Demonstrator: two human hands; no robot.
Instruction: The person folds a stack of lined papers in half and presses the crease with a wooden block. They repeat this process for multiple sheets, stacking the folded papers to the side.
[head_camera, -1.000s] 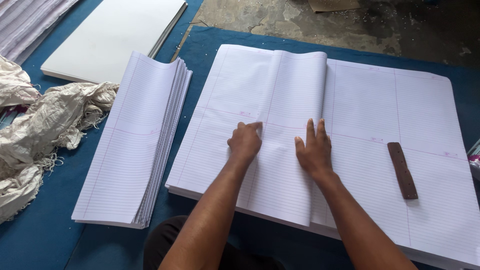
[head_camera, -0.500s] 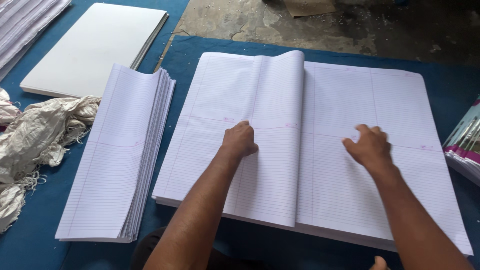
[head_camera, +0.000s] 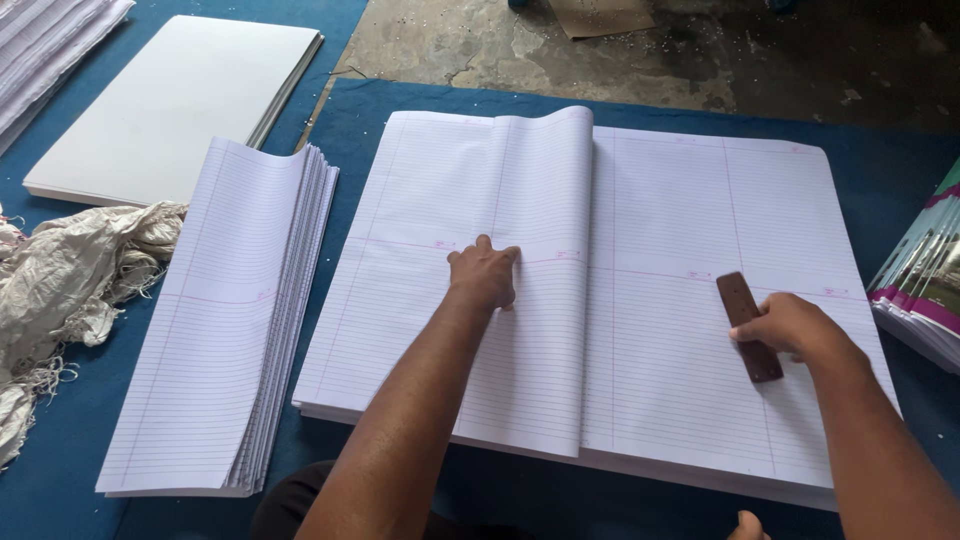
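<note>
A big stack of ruled paper sheets (head_camera: 660, 230) lies on a blue mat. Its top sheet (head_camera: 540, 190) is folded over from the right, the fold bulging at the far end. My left hand (head_camera: 484, 276) presses flat on that folded sheet near its middle. My right hand (head_camera: 790, 328) grips a brown wooden stick (head_camera: 748, 322) that lies on the right half of the stack.
A pile of folded ruled sheets (head_camera: 230, 320) sits to the left. Beyond it lie a white board stack (head_camera: 170, 100) and a crumpled white sack (head_camera: 70, 290). Coloured-edged booklets (head_camera: 925, 290) are at the right edge. Bare concrete floor (head_camera: 700, 50) is at the far side.
My right hand slid right across the stack and closed on the wooden stick. My left hand stayed pressing on the folded sheet.
</note>
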